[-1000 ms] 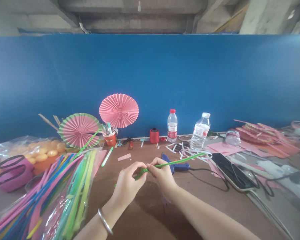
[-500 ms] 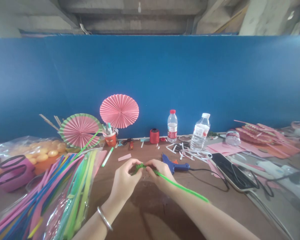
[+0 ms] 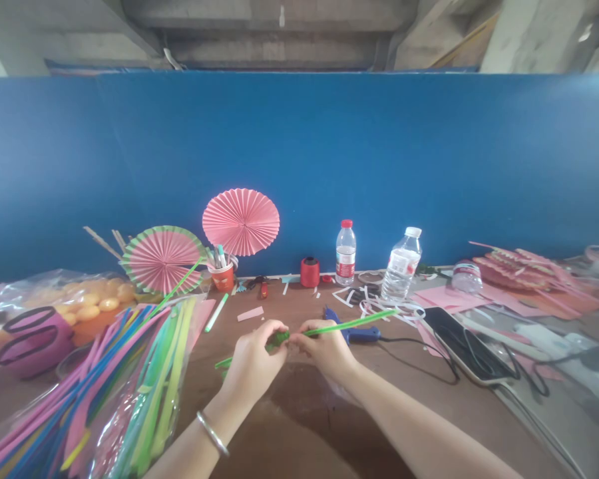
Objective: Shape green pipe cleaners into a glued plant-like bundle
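My left hand (image 3: 257, 356) is closed in a pinch around the bunched, twisted part of a green pipe cleaner (image 3: 357, 322). Just beside it, my right hand (image 3: 328, 351) pinches the same pipe cleaner between thumb and fingers. One long straight end rises to the right past the right hand, over the blue glue gun (image 3: 362, 334) on the table. A shorter green end pokes out left of my left wrist. My fingers partly hide the twisted part.
Bagged coloured pipe cleaners (image 3: 150, 392) lie at left near pink paper fans (image 3: 240, 221) and a cup of pens (image 3: 222, 276). Two water bottles (image 3: 346, 256) stand behind. Paper strips, a phone (image 3: 466, 342) and cables are at right.
The pipe cleaner's long end has swung up from along my right forearm to point right above the hand. A green end now shows left of my left hand.
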Tool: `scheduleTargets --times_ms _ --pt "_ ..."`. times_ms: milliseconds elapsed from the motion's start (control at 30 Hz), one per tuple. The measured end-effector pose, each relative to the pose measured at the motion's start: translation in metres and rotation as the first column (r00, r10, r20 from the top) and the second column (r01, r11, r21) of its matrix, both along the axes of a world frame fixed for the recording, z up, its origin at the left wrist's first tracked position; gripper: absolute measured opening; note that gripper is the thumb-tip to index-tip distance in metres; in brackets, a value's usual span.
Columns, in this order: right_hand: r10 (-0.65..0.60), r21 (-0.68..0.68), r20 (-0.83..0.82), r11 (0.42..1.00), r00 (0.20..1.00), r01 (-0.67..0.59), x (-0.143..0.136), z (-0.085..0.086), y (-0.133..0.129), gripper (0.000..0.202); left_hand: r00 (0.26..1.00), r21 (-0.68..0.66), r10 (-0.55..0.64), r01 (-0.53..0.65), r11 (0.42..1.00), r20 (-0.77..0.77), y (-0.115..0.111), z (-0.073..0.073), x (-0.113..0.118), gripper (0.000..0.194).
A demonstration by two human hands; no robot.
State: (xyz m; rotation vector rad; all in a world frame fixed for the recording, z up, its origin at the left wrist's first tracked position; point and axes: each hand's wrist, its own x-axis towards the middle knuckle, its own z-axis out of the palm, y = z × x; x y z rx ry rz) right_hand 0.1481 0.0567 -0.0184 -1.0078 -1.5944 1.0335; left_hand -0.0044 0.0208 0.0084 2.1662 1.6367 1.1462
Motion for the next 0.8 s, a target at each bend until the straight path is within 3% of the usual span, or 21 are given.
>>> scheduleTargets --times_ms 100,333,500,633,800 --pt "0.061 -0.143 -0.124 0.987 0.990 -0.079 -0.002 -0.003 0.001 0.023 0.999 -0.033 -0.021 0.020 0.999 -0.041 -0.002 0.003 0.002 0.018" --pt "0.096 -0.241 -0.346 0.952 0.933 -0.188 -0.006 -0.005 0.001 0.027 0.995 -0.104 -0.079 0.073 0.992 -0.055 -0.008 0.008 0.008 0.014" --pt "0.071 -0.236 -0.556 0.942 0.828 -0.240 -0.008 -0.002 0.000 0.029 0.975 -0.197 -0.137 0.171 0.965 0.173 -0.005 0.007 0.007 0.011" --pt "0.082 -0.212 -0.573 0.946 0.815 -0.244 -0.009 -0.004 -0.001 0.029 0.916 -0.251 -0.203 0.300 0.920 0.347 -0.004 0.008 0.007 0.010" --pt "0.033 -0.210 -0.595 0.958 0.803 -0.195 -0.012 -0.005 -0.004 0.028 0.861 -0.257 -0.212 0.359 0.897 0.462 -0.004 0.011 0.010 0.011"
